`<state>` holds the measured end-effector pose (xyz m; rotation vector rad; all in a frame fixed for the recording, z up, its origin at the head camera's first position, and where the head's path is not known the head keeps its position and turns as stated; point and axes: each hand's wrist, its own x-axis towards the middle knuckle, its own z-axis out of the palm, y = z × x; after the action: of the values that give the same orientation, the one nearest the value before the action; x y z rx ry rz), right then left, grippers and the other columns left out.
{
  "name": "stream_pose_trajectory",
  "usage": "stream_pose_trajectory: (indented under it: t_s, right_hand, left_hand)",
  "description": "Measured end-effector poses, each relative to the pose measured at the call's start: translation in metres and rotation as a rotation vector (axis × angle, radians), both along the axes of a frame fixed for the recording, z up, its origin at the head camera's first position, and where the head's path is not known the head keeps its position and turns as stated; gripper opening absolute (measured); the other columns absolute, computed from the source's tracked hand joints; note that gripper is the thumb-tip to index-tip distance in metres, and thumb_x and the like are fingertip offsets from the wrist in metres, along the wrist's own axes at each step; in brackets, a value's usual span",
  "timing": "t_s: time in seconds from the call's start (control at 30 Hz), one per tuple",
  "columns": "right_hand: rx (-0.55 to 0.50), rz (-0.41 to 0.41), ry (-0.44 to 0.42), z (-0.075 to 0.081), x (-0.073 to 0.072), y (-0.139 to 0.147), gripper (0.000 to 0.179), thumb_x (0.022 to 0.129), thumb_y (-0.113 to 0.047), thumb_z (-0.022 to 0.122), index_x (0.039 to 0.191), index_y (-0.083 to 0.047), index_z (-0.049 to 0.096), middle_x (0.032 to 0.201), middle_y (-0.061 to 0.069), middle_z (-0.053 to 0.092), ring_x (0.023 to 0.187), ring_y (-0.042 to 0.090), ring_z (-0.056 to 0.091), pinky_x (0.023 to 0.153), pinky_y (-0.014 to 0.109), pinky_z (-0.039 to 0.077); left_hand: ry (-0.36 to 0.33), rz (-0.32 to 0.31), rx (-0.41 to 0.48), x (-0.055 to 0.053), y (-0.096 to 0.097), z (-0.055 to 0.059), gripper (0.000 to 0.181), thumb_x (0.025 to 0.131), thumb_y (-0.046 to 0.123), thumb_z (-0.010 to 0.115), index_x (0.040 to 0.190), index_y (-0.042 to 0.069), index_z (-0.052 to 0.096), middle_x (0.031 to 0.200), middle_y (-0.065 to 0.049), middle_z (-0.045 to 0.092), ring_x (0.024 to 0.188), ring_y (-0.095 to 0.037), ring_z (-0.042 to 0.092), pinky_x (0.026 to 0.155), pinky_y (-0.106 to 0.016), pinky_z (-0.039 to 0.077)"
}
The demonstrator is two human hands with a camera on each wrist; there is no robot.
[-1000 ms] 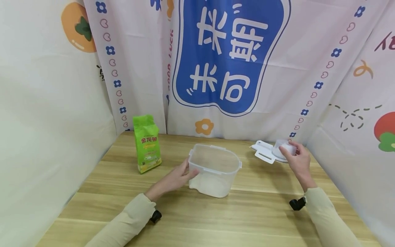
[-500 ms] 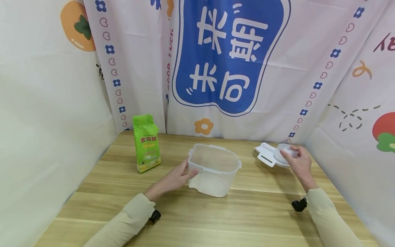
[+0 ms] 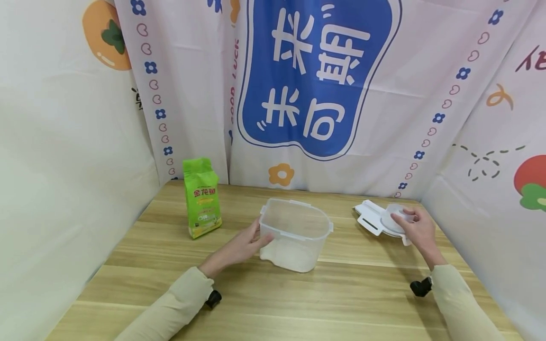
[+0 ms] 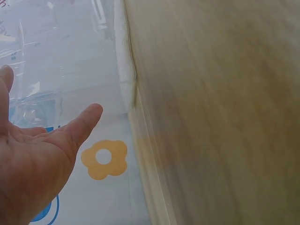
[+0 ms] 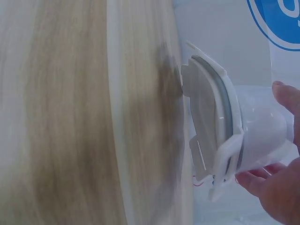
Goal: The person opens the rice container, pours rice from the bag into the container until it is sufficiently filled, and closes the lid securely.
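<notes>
The left hand [image 3: 245, 244] is at the left end of a translucent plastic storage container [image 3: 314, 248], its thumb stretched along the near wall and the fingers spread at the left side, partly hidden. The container stands upright on the table, just right of that hand, uncovered, with white contents [image 3: 286, 255] low inside. Its walls are thin and smooth, the rim has small tabs, and the outline is rounded at the right end.

At the far right, the right hand [image 3: 422, 232] pinches a clear, round plastic cup [image 5: 260, 129] between thumb and fingers. The cup sits against the upper face of a glossy white lid [image 3: 370, 215], left of the hand, with slotted locking flaps and a grey seal along its edge. The lid is held just above the tabletop, well apart from the container.

The table [image 3: 298, 303] has pale, streaked wood grain. A glossy green food bag [image 3: 203, 199] with red lettering stands upright at the far left, before a creased, printed fabric backdrop [image 3: 196, 94].
</notes>
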<state>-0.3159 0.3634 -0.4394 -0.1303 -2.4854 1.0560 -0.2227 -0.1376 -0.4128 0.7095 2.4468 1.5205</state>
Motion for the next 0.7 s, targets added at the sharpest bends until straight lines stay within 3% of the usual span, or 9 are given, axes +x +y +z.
stream_pose_trajectory:
  t_s: [0.2, 0.4, 0.6, 0.7]
  right_hand:
    - [0.027, 0.049, -0.07, -0.001, 0.005, 0.009, 0.05, 0.087, -0.042, 0.072, 0.109, 0.002, 0.061, 0.127, 0.022, 0.059, 0.109, 0.033, 0.053, 0.078, 0.027, 0.038]
    - [0.062, 0.11, -0.122, -0.001, 0.01, 0.013, 0.055, 0.089, -0.044, 0.069, 0.118, 0.002, 0.059, 0.132, 0.028, 0.054, 0.113, 0.043, 0.05, 0.082, 0.037, 0.04]
    - [0.099, 0.137, -0.164, -0.003, 0.014, 0.013, 0.061, 0.091, -0.048, 0.066, 0.125, 0.002, 0.057, 0.138, 0.032, 0.048, 0.121, 0.05, 0.046, 0.092, 0.057, 0.042]
    - [0.104, 0.141, -0.171, -0.005, 0.014, 0.013, 0.061, 0.091, -0.048, 0.066, 0.125, 0.002, 0.056, 0.138, 0.033, 0.047, 0.123, 0.051, 0.045, 0.095, 0.061, 0.041]
  left_hand:
    - [0.015, 0.009, 0.002, 0.001, 0.001, 0.0, 0.073, 0.104, 0.026, 0.049, 0.158, 0.008, 0.005, 0.157, -0.022, 0.03, 0.141, -0.037, 0.039, 0.112, -0.054, 0.037]
    - [0.02, 0.012, -0.002, -0.001, 0.0, -0.003, 0.073, 0.104, 0.026, 0.05, 0.158, 0.008, 0.006, 0.157, -0.022, 0.031, 0.14, -0.036, 0.04, 0.112, -0.053, 0.038]
    - [0.035, 0.016, 0.0, -0.014, -0.001, -0.023, 0.073, 0.103, 0.026, 0.051, 0.158, 0.008, 0.005, 0.157, -0.021, 0.031, 0.141, -0.035, 0.039, 0.113, -0.053, 0.037]
    - [0.041, 0.015, -0.001, -0.019, -0.002, -0.031, 0.074, 0.103, 0.028, 0.051, 0.158, 0.012, 0.005, 0.158, -0.018, 0.032, 0.141, -0.033, 0.04, 0.113, -0.052, 0.038]
